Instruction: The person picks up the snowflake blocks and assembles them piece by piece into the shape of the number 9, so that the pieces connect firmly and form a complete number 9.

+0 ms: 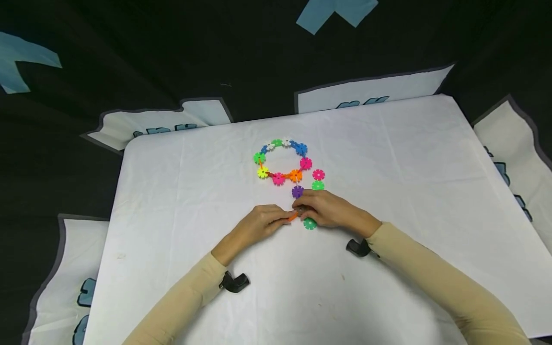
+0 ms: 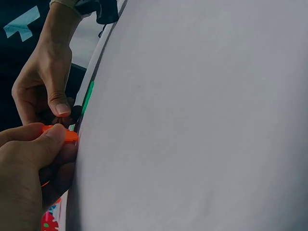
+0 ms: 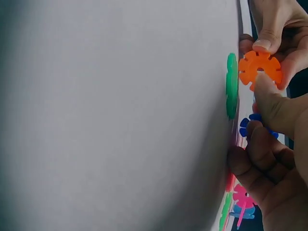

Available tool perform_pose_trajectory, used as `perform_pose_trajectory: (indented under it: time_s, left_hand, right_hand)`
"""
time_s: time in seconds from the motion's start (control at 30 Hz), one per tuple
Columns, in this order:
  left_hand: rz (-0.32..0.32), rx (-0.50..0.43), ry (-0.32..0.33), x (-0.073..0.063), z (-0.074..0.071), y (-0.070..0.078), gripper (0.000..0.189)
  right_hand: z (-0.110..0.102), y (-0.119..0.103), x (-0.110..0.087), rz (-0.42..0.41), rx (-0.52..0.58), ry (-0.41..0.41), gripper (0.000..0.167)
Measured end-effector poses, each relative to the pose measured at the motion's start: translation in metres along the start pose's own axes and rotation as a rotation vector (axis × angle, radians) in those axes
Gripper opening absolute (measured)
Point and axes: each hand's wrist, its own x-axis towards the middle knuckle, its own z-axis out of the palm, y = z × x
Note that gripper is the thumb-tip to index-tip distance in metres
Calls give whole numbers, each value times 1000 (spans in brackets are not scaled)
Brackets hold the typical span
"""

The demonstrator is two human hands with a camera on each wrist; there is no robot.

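Observation:
Notched plastic discs form a joined ring [image 1: 278,179] in the head view, with a purple disc [image 1: 297,191] hanging off its near side. My left hand [image 1: 263,221] pinches an orange notched disc [image 3: 260,70] between thumb and fingers. Opposite it, my right hand [image 1: 329,208] pinches a small brownish piece [image 1: 300,210] against the orange disc, mostly hidden by the fingers. In the right wrist view the right thumb [image 3: 272,103] overlaps the orange disc's edge. The right index finger lies right at the purple disc in the head view.
A dark green disc [image 1: 309,224] lies just below the right hand. Beyond that hand, a pink disc [image 1: 318,174] and a light green disc [image 1: 317,185] lie loose on the white-covered table [image 1: 194,167]. Black cloth [image 1: 172,57] hangs behind the table's far edge.

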Motion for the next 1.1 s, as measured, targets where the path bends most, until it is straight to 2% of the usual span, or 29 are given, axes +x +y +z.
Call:
perform_pose_trajectory:
  time_s: [0.23,0.4,0.47,0.53,0.63,0.7,0.83,0.9,1.1]
  left_hand:
    - [34,19,-34,7,-4,1,29]
    - [-15,-20,-41,7,-7,0,29]
    - [-38,-39,-40,5,-7,-1,30]
    - [-54,-56,-48,3,-6,-1,30]
    - [-96,-93,-56,3,-6,0,34]
    - [-128,-120,-38,2,-7,1,36]
    - [-168,-152,24,-6,-10,2,35]
    - [-163,-151,47,-10,-10,2,30]
    - [-142,-169,112,-16,-8,1,19]
  right_hand:
    - [0,-1,1,-40,-29,31,25]
    - [1,-2,2,-30,-33,34,31]
    - [1,-2,-3,-8,-19,23,43]
    - [0,-3,-13,28,-9,48,53]
    - [-2,-4,-33,85,-26,111,54]
    - [-1,-5,-42,91,-66,139,46]
    - [4,-9,-44,52,-159,108,41]
    - [8,-11,-43,51,-188,98,42]
    - [14,-15,-42,138,-175,93,32]
